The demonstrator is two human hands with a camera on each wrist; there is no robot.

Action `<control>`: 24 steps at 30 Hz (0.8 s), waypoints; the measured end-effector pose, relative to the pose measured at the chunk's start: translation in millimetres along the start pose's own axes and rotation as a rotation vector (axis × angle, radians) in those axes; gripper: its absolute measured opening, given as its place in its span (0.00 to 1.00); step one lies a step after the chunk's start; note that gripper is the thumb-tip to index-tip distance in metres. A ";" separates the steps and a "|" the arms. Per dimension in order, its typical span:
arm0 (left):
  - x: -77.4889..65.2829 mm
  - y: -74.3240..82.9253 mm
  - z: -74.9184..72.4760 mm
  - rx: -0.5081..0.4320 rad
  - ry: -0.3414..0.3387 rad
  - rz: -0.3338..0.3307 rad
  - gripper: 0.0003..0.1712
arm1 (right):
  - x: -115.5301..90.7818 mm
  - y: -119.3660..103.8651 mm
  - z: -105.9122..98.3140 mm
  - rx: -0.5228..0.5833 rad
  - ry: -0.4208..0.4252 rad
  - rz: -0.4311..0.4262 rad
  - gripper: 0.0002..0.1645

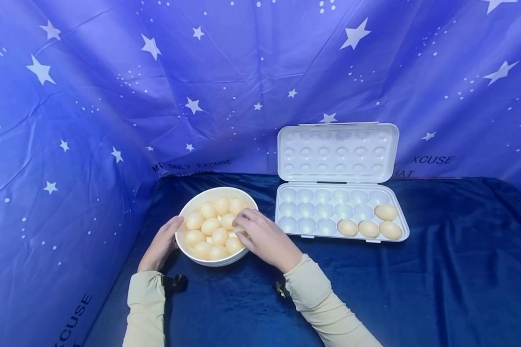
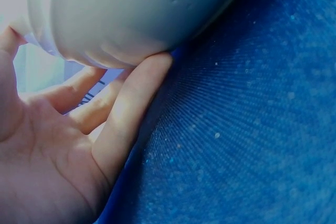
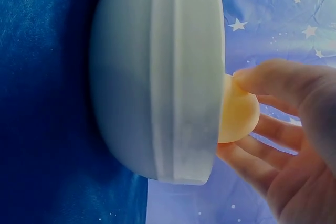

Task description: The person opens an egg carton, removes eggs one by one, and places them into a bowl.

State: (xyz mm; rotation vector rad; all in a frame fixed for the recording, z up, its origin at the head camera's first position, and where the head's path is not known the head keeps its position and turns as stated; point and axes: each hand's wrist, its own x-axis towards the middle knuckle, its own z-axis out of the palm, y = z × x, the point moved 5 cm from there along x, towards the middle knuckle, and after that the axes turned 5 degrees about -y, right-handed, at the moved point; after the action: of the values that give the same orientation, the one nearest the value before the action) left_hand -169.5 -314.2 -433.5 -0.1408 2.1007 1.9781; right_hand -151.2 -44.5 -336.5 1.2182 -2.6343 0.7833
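Observation:
A white bowl (image 1: 217, 263) filled with several pale eggs (image 1: 210, 226) stands on the dark blue cloth. My left hand (image 1: 160, 243) holds the bowl's left side, thumb by the rim; in the left wrist view its fingers (image 2: 128, 108) touch the outer wall. Over the bowl's right edge, my right hand (image 1: 262, 233) pinches an egg (image 3: 240, 114) between thumb and fingers, partly hidden by the rim in the right wrist view. To the right lies an egg carton (image 1: 342, 185) with its lid raised; several eggs (image 1: 368, 229) sit in its front right cups.
The carton's lid (image 1: 338, 154) leans up against a blue star-printed curtain (image 1: 260, 72) behind the table. Blue velvety cloth (image 1: 417, 289) covers the table. The curtain also runs along the left side.

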 end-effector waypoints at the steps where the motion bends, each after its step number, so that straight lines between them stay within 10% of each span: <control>1: 0.2 0.0 0.2 0.000 0.001 0.000 0.31 | 0.0 -0.1 0.8 -0.006 -0.005 -0.002 0.08; 24: -2.2 0.6 1.5 0.023 0.005 -0.005 0.33 | -3.5 -0.6 7.4 -0.050 -0.079 -0.003 0.12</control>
State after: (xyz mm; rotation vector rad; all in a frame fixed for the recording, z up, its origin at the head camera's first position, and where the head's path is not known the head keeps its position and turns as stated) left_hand -167.4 -312.9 -432.4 -0.1466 2.1241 1.9521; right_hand -147.8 -46.3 -343.7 1.2649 -2.6958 0.6784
